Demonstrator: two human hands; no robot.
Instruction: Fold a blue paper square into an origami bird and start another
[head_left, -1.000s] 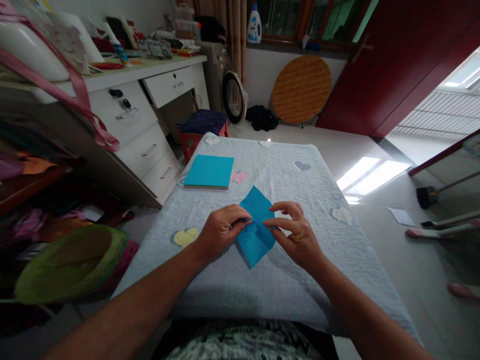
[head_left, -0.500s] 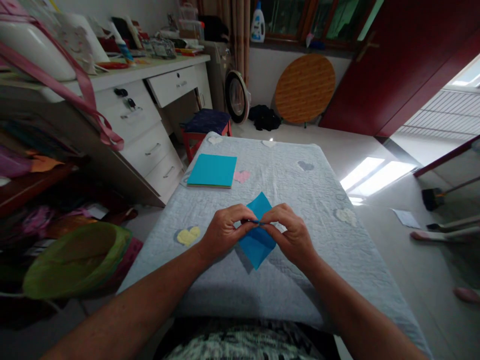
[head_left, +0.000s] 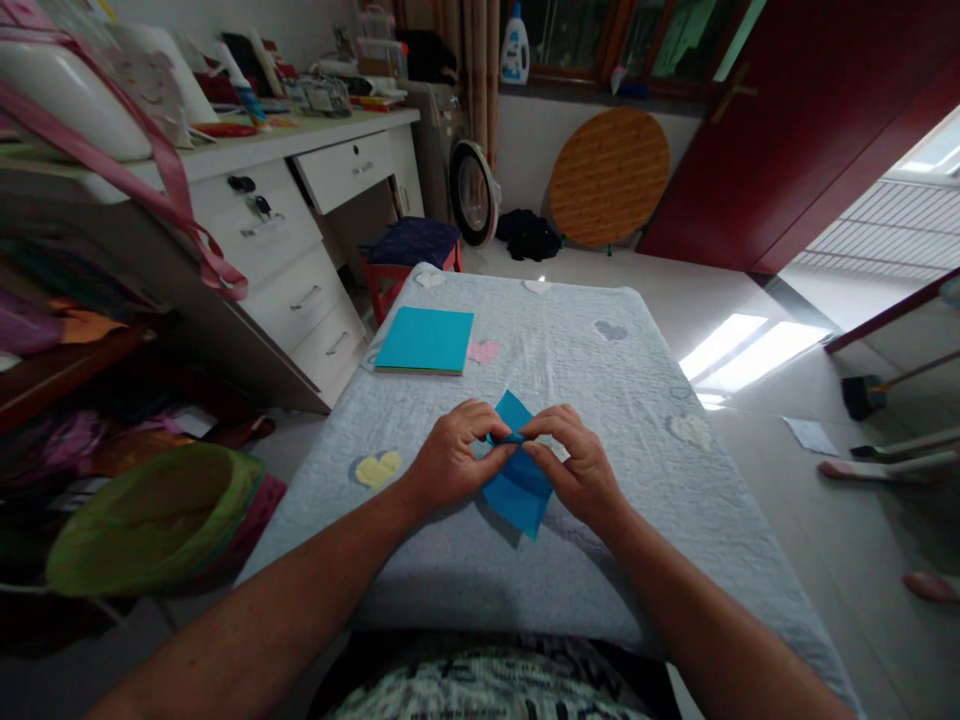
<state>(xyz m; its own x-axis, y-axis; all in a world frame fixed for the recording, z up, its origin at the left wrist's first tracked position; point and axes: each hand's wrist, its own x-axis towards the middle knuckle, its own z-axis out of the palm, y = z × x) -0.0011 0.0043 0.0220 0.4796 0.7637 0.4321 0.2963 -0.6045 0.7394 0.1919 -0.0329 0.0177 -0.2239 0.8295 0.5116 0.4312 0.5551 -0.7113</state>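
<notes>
A small sheet of blue paper [head_left: 517,490] is held just above the grey quilted table cover [head_left: 645,400]. My left hand [head_left: 450,460] and my right hand [head_left: 574,465] both pinch its middle, fingertips meeting at a bunched fold. The lower corner of the sheet hangs toward me, the upper corner pokes out behind my fingers. A stack of blue paper squares [head_left: 425,341] lies at the table's far left, out of reach of both hands.
White desk with drawers [head_left: 300,250] stands left of the table, cluttered on top. A green bag [head_left: 150,520] sits low at the left. A red stool [head_left: 409,255], a washing machine [head_left: 469,190] and a round wooden board [head_left: 609,178] lie beyond. Heart patches dot the cover.
My hands have drawn closer together and the sheet has gone from flat to pinched and gathered at its middle. The lower corner has swung slightly right.
</notes>
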